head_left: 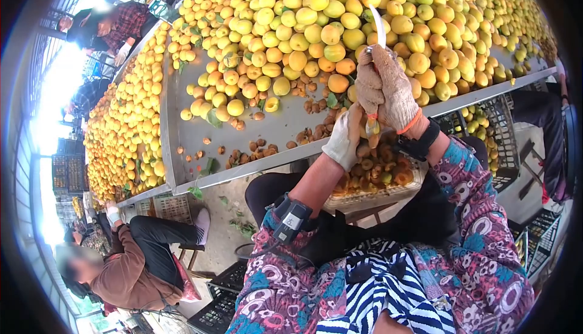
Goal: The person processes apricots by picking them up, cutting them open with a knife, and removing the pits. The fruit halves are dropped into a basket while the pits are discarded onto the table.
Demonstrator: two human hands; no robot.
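My right hand [387, 85], in a stained brownish work glove, is closed around a knife [379, 25]. Its pale curved blade points up and away from me, over the apricots [297, 61] heaped on the metal table. My left hand [344, 138], in a whiter glove, is against the lower side of the right fist with its fingers closed and partly hidden. A small yellow-orange piece [371, 129] shows between the hands, too covered to identify. Below them stands a clear plastic bin [340, 203] holding opened brown-orange fruit pieces.
Pits and scraps [255, 152] lie along the metal table [188, 91] near its raised front edge. Black crates [507, 146] stand to the right, one with greenish fruit. A seated person in a brown top [139, 267] works at lower left. Other people are along the far left side.
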